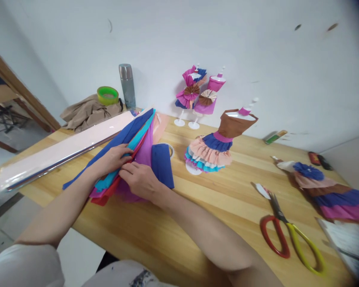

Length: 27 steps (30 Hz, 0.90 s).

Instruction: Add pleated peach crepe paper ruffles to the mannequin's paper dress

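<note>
A bundle of folded crepe paper in blue, turquoise, red and purple lies slantwise on the table's left part. My left hand rests over the blue and turquoise layers, its fingers bent around their edges. Close beside it, my right hand has its fingertips pinched together at the red and purple layers. A folded dark blue piece sits just right of the bundle, partly over a roll of tape. The paper edges between my fingers are mostly hidden.
Mini mannequins in paper dresses stand at the middle and back. Scissors, a white-handled tool and another paper dress lie right. A plastic-wrapped pack, brown cloth, green tape and a flask are left.
</note>
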Tool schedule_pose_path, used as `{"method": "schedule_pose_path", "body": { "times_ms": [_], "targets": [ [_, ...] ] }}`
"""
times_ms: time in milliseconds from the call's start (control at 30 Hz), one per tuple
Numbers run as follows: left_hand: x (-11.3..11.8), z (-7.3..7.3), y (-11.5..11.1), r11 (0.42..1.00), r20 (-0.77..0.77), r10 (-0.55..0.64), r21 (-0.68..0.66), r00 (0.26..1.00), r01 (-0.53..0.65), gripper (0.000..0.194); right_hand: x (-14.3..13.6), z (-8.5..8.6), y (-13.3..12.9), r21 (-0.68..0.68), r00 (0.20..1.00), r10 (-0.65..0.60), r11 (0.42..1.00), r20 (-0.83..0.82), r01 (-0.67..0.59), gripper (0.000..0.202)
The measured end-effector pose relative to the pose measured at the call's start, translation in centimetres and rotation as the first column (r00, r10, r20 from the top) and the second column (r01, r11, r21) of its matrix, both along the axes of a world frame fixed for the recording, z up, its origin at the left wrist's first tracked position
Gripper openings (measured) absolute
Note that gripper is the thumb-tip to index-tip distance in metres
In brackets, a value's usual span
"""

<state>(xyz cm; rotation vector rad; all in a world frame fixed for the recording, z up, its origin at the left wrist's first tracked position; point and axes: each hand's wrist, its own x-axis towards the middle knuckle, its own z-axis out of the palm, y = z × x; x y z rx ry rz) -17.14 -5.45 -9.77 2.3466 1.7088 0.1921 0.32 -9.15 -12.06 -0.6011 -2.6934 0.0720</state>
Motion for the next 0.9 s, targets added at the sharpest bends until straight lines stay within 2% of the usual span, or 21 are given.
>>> {"method": "schedule_pose_path", "body": {
  "times_ms": [133,267,433,567,667,733,800,900],
  "targets": [
    [-0.2,0.1,-0.1,1.0,0.026,-0.012,0.015,1.0,0.011,0.041,0.7,0.4,0.3,-0.149,0.987,-0.079,0.987,-0.14,0.058,0.025],
    [-0.5,0.1,-0.1,0.999,0.056,-0.007,0.033,0.998,0.005,0.04,1.4,1.2,0.6,-0.286,0.933,-0.199,0.952,-0.299,0.112,0.027],
    [-0.1,0.4,-0.4,1.0,0.051,0.012,0.023,0.999,-0.013,0.042,2.1,1.6,1.1,-0.358,0.87,-0.251,0.929,-0.425,0.093,0.025],
    [-0.2,0.4,-0.6,0.999,0.078,-0.004,0.043,0.997,0.001,0.043,2.7,1.8,1.7,-0.387,0.697,-0.342,0.917,-0.63,0.101,0.024],
    [-0.7,0.0,-0.3,0.999,0.109,-0.018,0.041,0.994,0.013,0.04,3.1,2.5,2.1,-0.447,0.599,-0.461,0.875,-0.655,0.185,0.025],
    [-0.9,-0.4,0.0,0.999,0.135,0.01,0.039,0.991,-0.016,0.039,3.2,3.2,2.2,-0.458,0.548,-0.497,0.862,-0.673,0.219,0.024],
    [-0.8,-0.8,0.2,0.998,0.154,0.041,0.047,0.987,-0.049,0.04,3.4,4.2,2.1,-0.41,0.489,-0.453,0.89,-0.746,0.199,0.02],
    [-0.5,-0.8,0.1,0.996,0.165,0.043,0.07,0.985,-0.056,0.041,3.7,5.6,1.8,-0.292,0.406,-0.322,0.947,-0.855,0.136,0.016]
  ]
}}
